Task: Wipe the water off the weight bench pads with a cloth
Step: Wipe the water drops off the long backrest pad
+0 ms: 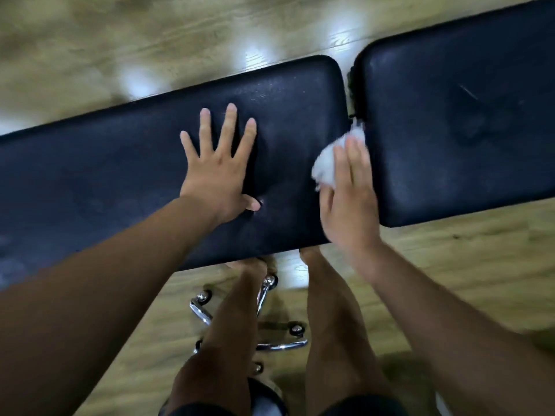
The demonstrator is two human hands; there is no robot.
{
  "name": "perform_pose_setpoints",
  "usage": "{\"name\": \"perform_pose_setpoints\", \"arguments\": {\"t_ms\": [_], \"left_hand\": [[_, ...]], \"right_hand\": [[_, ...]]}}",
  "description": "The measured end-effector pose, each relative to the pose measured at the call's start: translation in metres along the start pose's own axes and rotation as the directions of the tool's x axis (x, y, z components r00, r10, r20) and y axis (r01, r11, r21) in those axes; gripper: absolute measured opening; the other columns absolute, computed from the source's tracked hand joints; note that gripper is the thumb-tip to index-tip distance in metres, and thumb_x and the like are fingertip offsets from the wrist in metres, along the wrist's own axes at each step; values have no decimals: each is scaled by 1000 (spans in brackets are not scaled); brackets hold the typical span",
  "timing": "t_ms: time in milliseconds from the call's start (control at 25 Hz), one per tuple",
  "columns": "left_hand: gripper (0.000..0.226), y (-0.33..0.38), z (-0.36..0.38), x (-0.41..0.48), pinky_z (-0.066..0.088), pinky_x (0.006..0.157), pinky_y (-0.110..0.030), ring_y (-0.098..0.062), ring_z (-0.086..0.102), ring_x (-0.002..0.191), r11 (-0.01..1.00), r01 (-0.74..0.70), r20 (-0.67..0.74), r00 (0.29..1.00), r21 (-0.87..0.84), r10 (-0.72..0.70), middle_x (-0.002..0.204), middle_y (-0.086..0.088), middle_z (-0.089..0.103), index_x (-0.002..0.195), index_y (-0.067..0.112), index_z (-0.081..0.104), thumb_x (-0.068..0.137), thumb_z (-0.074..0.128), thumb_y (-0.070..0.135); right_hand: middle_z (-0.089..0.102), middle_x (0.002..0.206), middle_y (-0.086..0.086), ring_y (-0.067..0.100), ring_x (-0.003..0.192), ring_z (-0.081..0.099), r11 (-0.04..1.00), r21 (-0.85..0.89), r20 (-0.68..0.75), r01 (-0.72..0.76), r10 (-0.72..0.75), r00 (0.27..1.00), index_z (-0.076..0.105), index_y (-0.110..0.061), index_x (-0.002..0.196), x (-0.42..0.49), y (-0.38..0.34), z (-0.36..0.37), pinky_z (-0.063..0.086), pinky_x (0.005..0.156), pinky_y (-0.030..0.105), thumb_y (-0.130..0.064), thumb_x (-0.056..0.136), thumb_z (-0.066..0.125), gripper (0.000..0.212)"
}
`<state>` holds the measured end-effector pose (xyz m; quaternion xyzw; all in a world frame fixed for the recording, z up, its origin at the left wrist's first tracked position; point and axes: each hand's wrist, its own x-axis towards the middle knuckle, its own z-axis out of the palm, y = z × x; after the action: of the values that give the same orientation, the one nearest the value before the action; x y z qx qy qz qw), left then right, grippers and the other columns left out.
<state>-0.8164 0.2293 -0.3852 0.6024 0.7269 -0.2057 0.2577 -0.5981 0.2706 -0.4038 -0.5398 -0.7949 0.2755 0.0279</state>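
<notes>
A long black padded vinyl bench pad [90,175] runs across the view, with a second black vinyl pad [465,130] just beside its right end, a narrow gap between them. The left hand [217,169] lies flat on the long pad, fingers spread. At that pad's right edge the right hand [348,202], blurred, holds a crumpled white cloth [327,163] against the surface. Below, a light wood-plank floor [450,280] carries a chrome castor base [204,313].
</notes>
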Motion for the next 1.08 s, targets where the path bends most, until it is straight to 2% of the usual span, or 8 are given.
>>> {"name": "perform_pose_setpoints", "arguments": {"t_ms": [80, 240, 320, 400, 560, 720, 880, 1080], "left_hand": [[136, 4, -2, 2, 5, 112, -70, -47, -20, 143, 1000, 12, 27, 1000, 25, -13, 158, -10, -27, 152, 23, -18, 63, 75, 68], [136, 3, -6, 3, 4, 113, -70, -46, -18, 144, 999, 32, 36, 999, 19, -32, 160, -8, -23, 153, 25, -14, 60, 78, 66], [136, 4, -8, 2, 3, 113, -70, -46, -16, 145, 1000, 28, 32, 999, 0, -28, 161, -8, -20, 153, 26, -10, 59, 80, 64], [135, 2, -6, 0, 3, 113, -70, -46, -13, 145, 1000, 26, 13, 1000, 1, -26, 162, -9, -15, 154, 27, -6, 57, 81, 63], [132, 2, -3, -1, 7, 114, -68, -45, -8, 146, 1000, 15, -51, 999, 17, -14, 163, -9, -11, 154, 27, -3, 58, 80, 65], [123, -4, 7, -20, 9, 118, -60, -40, -3, 148, 997, 36, -129, 991, -65, -44, 163, -12, -5, 155, 24, 0, 67, 75, 65], [87, -33, 50, -83, 15, 117, -58, -39, 12, 147, 942, 164, -278, 928, -292, -247, 161, -15, 14, 155, 19, 16, 85, 58, 51], [70, -130, 136, -166, 15, 115, -61, -42, 12, 146, 675, 530, -104, 742, -514, -662, 162, -12, 16, 153, 16, 24, 94, 40, 51]], "right_hand": [[25, 156, 16, 29, 146, 20, 991, 49, 71, -124, 121, 990, 31, -2, 147, -62, 14, 0, 23, 119, 35, -10, 95, 46, 54], [56, 135, 15, 30, 123, 55, 874, 184, 362, -449, 364, 858, 42, -10, 143, -141, 37, -2, 40, 103, 27, -20, 96, 50, 49], [67, 116, 15, 32, 106, 63, 772, 230, 199, -592, 558, 805, 53, -10, 133, -134, 45, -9, 45, 88, 26, -25, 92, 50, 43], [67, 110, 14, 28, 99, 63, 726, 319, -28, -610, 650, 759, 55, -9, 128, -106, 39, -23, 46, 83, 29, -28, 90, 51, 43], [59, 128, 14, 20, 117, 55, 921, 286, -107, -266, 306, 946, 53, -6, 133, -58, -2, -23, 40, 100, 22, -14, 89, 56, 45], [39, 148, 22, 42, 139, 31, 999, 1, -112, -54, 54, 992, 45, -5, 141, -20, -32, 15, 26, 117, 45, -23, 91, 51, 54], [19, 155, 30, 52, 143, 11, 948, -211, 110, 239, -220, 969, 39, -2, 143, -43, -57, 49, 18, 113, 62, -30, 93, 47, 57], [19, 154, 32, 54, 142, 11, 824, -263, 286, 502, -430, 856, 35, 1, 145, -52, -91, 74, 15, 112, 66, -26, 101, 36, 51]]}}
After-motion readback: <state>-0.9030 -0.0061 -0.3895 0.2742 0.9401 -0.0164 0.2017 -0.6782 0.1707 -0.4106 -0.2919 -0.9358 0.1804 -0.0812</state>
